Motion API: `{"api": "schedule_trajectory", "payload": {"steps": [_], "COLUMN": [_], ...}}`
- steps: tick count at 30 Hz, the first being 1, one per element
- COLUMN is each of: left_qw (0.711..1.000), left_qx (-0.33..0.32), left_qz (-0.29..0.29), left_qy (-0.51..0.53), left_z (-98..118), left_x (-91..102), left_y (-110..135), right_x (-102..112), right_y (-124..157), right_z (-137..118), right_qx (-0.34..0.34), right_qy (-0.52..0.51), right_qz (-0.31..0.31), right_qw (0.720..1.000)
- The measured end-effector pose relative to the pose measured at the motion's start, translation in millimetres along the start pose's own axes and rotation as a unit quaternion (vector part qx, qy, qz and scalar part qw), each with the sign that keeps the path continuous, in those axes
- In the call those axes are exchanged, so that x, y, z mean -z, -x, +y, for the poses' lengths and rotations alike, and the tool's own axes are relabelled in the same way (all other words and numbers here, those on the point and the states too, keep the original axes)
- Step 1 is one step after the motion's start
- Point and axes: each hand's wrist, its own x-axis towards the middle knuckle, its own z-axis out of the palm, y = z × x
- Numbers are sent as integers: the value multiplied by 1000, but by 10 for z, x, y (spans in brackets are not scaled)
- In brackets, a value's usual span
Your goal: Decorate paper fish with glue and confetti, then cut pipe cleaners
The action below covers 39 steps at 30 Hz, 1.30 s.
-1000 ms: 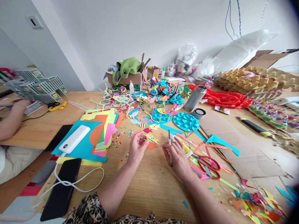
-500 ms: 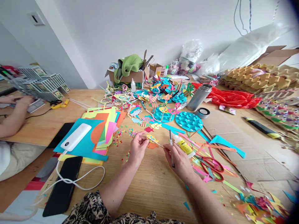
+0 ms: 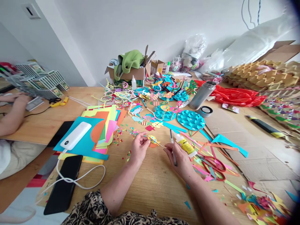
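My left hand [image 3: 140, 148] pinches the left edge of a small yellow paper fish [image 3: 153, 139] with coloured dots, just over the table. Beneath the fish, part of an orange paper piece [image 3: 153, 145] shows. My right hand [image 3: 180, 157] is closed, with a thin stick [image 3: 160, 145] between thumb and fingertips and its far end on the fish. A pen [image 3: 172, 137] is tucked upright between the fingers of this same hand. Right behind that hand lies a glue bottle [image 3: 187, 145] with a yellow label. Red-handled scissors [image 3: 214, 167] rest to its right among paper strips.
Paper fish [image 3: 150, 117] and blue textured discs [image 3: 190, 120] lie ahead, near a steel flask [image 3: 202, 94]. Coloured paper sheets [image 3: 109, 131], a white power bank [image 3: 76, 135] and a black phone [image 3: 63, 185] are at left. Another person's arm [image 3: 15, 112] is at far left.
The camera view has shifted slightly. My hands keep nearly the same pose, and the stick still touches the fish, at a slightly steeper slant.
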Motion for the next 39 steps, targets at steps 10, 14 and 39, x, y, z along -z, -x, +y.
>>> {"api": "schedule_trajectory", "payload": {"steps": [10, 14, 39], "left_qw": [1000, 1000, 905], "left_qx": [20, 24, -114], "left_qz": [11, 15, -63], "left_qy": [10, 9, -404], "left_z": [40, 23, -104], "left_x": [27, 43, -330], "left_y": [8, -13, -360], "right_x": [9, 44, 122], "right_y": [13, 38, 62], "right_z": [42, 67, 122], "right_qx": [-4, -26, -60], "right_qy": [20, 35, 34], "right_qz": [53, 148, 237], "right_qw": [998, 988, 969]}}
